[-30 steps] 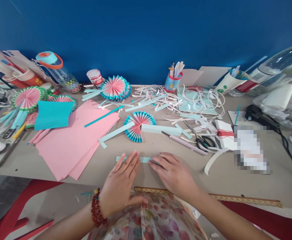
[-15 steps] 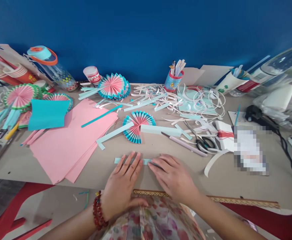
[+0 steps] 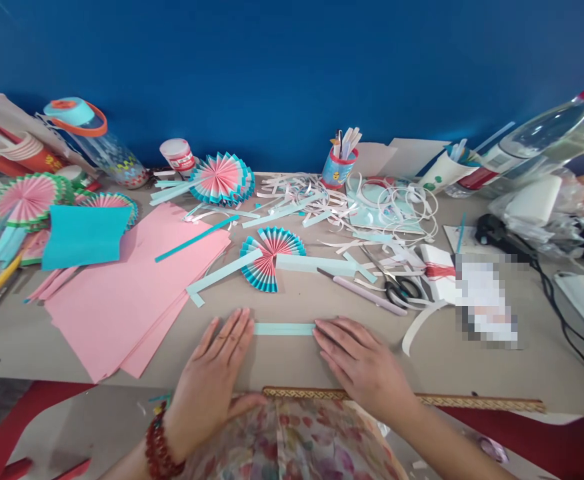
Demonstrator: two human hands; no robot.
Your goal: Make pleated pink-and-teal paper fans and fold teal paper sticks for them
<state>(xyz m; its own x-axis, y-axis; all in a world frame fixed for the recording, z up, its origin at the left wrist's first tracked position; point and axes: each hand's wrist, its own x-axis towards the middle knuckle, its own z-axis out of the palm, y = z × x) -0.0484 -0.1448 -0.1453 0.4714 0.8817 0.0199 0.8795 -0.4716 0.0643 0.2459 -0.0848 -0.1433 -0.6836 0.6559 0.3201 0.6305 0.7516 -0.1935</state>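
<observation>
A pale blue-green paper strip (image 3: 285, 329) lies flat on the table near its front edge, with a lengthwise line along it. My left hand (image 3: 212, 367) rests flat over the strip's left end, fingers stretched out. At the right end, my right hand (image 3: 359, 353) presses down with its fingers close together and bent; whether it pinches the strip is hard to see. Beyond the strip sits a pleated pink and blue paper fan (image 3: 272, 259), with pale strips reaching out from both its sides.
Pink paper sheets (image 3: 137, 293) lie to the left, under a teal paper piece (image 3: 86, 235). Black-handled scissors (image 3: 402, 290) and a lilac-handled cutter (image 3: 369, 295) lie right. White paper scraps (image 3: 292, 190), a pen cup (image 3: 339, 167) and bottles line the back.
My left hand has slid left and my right hand slightly right, so more of the strip between them shows. The view has shifted a little.
</observation>
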